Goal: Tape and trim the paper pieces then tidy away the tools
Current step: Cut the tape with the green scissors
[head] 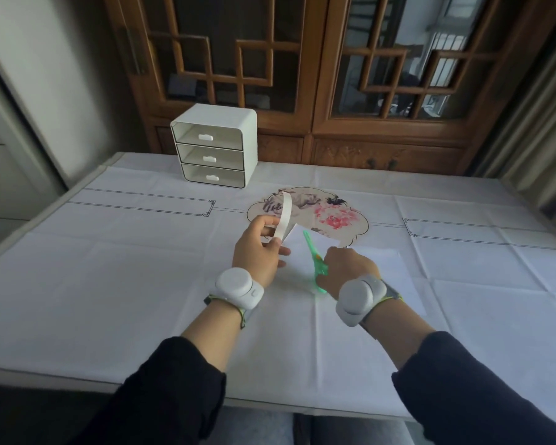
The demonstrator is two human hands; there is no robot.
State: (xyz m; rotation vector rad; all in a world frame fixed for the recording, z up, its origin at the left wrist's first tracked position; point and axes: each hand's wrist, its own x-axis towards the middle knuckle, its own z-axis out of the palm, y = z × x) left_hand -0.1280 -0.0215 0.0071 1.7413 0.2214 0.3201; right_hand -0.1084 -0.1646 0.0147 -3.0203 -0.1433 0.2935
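Nearest in, both dark sleeves are reaching forward over the bench [109,284], each wrist wearing a white round band. Just ahead of them the right hand [347,268] is curling its grip round the handles of the green scissors [315,255], blades pointing away and up to the left. The blades seem to be biting into the sheet, though blur is making it hard to say how wide they are standing.

Left of that grip, the left hand [260,252] is pinching the near-left edge of the white paper [325,239] between thumb and fingers, lifting that side a little off the cloth. A narrow strip [284,216] is curling up and away above those fingers.

That sheet is going to be light, thin and floppy, I would judge, so the left hand is doing well to take it close beside the cut line, where it is sagging least. The strip is likely to flutter off once free, so it is worth pinching low down near its root.

Beyond both hands a fan-shaped flower print [334,213] is lying flat on the cloth. Further off to the left, a white three-drawer box [219,149] is waiting with all drawers closed, a likely home for the scissors later.
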